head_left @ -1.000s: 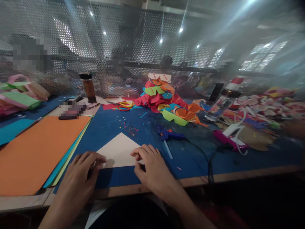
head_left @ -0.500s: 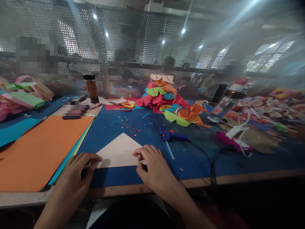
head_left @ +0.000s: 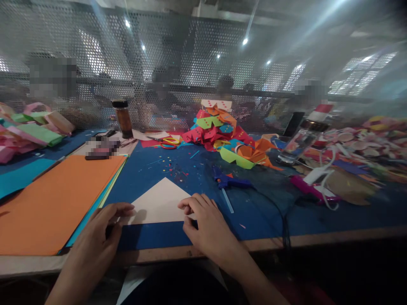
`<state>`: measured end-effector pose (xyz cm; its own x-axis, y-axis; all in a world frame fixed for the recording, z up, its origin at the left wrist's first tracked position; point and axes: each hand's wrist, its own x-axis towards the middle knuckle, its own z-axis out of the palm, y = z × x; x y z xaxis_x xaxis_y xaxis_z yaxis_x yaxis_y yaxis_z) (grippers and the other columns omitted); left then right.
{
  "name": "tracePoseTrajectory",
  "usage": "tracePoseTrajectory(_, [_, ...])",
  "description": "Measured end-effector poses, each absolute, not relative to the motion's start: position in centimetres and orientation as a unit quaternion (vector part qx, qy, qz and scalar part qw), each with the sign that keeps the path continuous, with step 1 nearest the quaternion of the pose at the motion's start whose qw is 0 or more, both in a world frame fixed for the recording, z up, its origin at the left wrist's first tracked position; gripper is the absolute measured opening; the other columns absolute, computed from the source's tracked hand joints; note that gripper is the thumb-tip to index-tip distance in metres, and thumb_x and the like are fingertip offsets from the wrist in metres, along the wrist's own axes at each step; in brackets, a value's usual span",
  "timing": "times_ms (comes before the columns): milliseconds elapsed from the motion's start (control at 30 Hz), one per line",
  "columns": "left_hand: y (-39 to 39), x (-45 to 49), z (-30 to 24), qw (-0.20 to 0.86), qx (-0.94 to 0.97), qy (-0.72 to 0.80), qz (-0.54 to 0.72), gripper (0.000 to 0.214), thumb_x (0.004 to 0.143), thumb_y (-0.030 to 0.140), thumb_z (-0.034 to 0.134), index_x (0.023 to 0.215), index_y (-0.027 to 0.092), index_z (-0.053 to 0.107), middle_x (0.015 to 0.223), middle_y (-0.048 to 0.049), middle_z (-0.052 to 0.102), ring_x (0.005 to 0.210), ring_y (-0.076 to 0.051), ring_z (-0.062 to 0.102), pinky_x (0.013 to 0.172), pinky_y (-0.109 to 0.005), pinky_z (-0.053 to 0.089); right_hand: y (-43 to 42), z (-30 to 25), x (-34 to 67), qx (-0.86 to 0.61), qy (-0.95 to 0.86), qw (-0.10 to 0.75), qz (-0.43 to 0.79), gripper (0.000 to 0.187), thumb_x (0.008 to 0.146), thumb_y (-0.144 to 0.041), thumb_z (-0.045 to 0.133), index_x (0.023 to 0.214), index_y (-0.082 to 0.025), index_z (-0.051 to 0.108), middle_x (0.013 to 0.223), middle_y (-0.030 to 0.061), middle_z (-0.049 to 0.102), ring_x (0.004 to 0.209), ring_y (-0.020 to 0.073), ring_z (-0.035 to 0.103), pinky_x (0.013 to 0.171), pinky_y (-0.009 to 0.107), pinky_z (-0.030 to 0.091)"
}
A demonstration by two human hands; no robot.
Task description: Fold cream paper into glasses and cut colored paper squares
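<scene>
A white paper folded into a triangle (head_left: 160, 202) lies on the blue table top (head_left: 254, 207) near the front edge, apex pointing away from me. My left hand (head_left: 100, 233) rests with curled fingers on the paper's left corner. My right hand (head_left: 203, 222) presses its bent fingers on the right corner, thumb at the lower folded edge. Both hands touch the paper along its base.
A stack of coloured sheets, orange on top (head_left: 47, 203), lies at the left. A blue glue gun (head_left: 229, 183) and its black cable (head_left: 284, 228) lie right of the paper. Behind are folded paper pieces (head_left: 222, 131), scissors (head_left: 165, 142), a brown jar (head_left: 123, 118) and a perforated screen (head_left: 190, 63).
My left hand has slid a little to the left along the paper's base. The right hand stays on the right corner.
</scene>
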<state>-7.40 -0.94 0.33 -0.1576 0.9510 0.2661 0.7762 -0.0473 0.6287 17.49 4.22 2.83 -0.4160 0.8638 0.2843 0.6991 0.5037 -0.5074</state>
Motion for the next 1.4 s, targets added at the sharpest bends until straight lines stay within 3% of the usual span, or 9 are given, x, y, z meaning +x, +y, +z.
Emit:
tracePoseTrajectory(333, [-0.8,-8.1,0.3,0.104,0.655,0.671,0.333,0.029,0.085,0.024,0.042,0.109,0.028,0.058,0.108,-0.0046,0.071,0.105,-0.026,0.065,0.09,-0.048,0.053,4.2,2.6,17.5,-0.47,-0.826,0.27,0.151,0.033,0.071,-0.004,0.05,0.096,-0.023,0.059,0.093,0.0015,0.062,0.091,0.0212,0.053,0.079,0.037,0.037])
tracePoseTrajectory(633, [-0.8,-9.4,0.0,0.123,0.622,0.698,0.333,0.029,0.088,0.028,0.041,0.109,0.032,0.06,0.104,0.0018,0.074,0.102,-0.023,0.068,0.088,-0.044,0.056,4.3,2.6,17.6,-0.471,-0.826,0.271,0.15,0.032,0.072,-0.004,0.048,0.095,-0.023,0.059,0.093,0.0003,0.062,0.091,0.0206,0.053,0.079,0.037,0.037])
tracePoseTrajectory(767, [-0.8,-9.3,-0.2,0.114,0.611,0.709,0.333,0.033,0.085,0.021,0.039,0.107,0.033,0.061,0.105,0.003,0.074,0.103,-0.023,0.068,0.091,-0.045,0.055,4.2,2.7,17.6,-0.471,-0.825,0.27,0.154,0.032,0.072,-0.004,0.049,0.095,-0.023,0.06,0.092,0.0007,0.062,0.09,0.0209,0.053,0.079,0.037,0.038])
tracePoseTrajectory(900, [-1.1,-8.9,-0.3,0.079,0.608,0.725,0.313,0.044,0.076,0.011,0.038,0.107,0.033,0.062,0.108,0.0035,0.073,0.104,-0.023,0.067,0.089,-0.043,0.055,4.3,2.7,17.6,-0.475,-0.824,0.266,0.158,0.034,0.071,-0.001,0.048,0.095,-0.023,0.06,0.093,0.0012,0.062,0.091,0.0209,0.053,0.079,0.037,0.038])
tracePoseTrajectory(1133, [-1.2,-8.2,-0.3,0.002,0.629,0.718,0.299,0.046,0.074,0.008,0.038,0.105,0.031,0.063,0.105,0.003,0.073,0.098,-0.022,0.068,0.084,-0.038,0.056,4.5,2.8,17.7,-0.466,-0.824,0.265,0.183,0.043,0.067,0.006,0.041,0.095,-0.021,0.059,0.093,0.0017,0.062,0.091,0.019,0.053,0.081,0.036,0.04])
tracePoseTrajectory(1400, [-1.3,-8.8,-0.8,-0.008,0.658,0.682,0.319,0.038,0.082,0.013,0.039,0.107,0.032,0.061,0.106,0.0008,0.071,0.098,-0.024,0.067,0.082,-0.042,0.055,4.9,2.5,20.5,-0.438,-0.835,0.293,0.155,0.051,0.065,0.01,0.035,0.1,-0.019,0.058,0.102,0.0047,0.06,0.099,0.0187,0.053,0.088,0.036,0.044])
